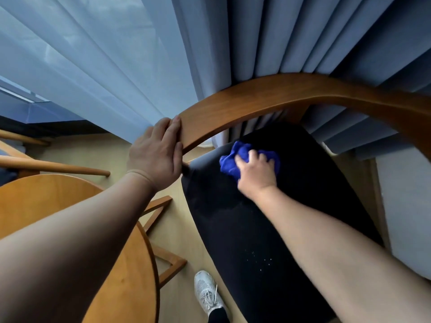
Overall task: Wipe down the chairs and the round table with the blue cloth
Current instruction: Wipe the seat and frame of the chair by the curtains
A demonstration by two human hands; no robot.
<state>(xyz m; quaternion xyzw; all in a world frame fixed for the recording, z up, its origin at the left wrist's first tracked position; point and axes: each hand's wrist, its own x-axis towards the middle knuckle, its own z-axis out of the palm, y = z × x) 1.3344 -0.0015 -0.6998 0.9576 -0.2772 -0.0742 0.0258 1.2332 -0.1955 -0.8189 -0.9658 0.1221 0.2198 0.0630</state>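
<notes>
Bare forearms (70, 229), white mesh lace-up trainer (208, 291), black trouser cuff (218, 317)

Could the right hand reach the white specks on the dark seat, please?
Probably yes: the right hand grips the blue cloth on the seat, with only bare fabric between it and the specks.
</notes>
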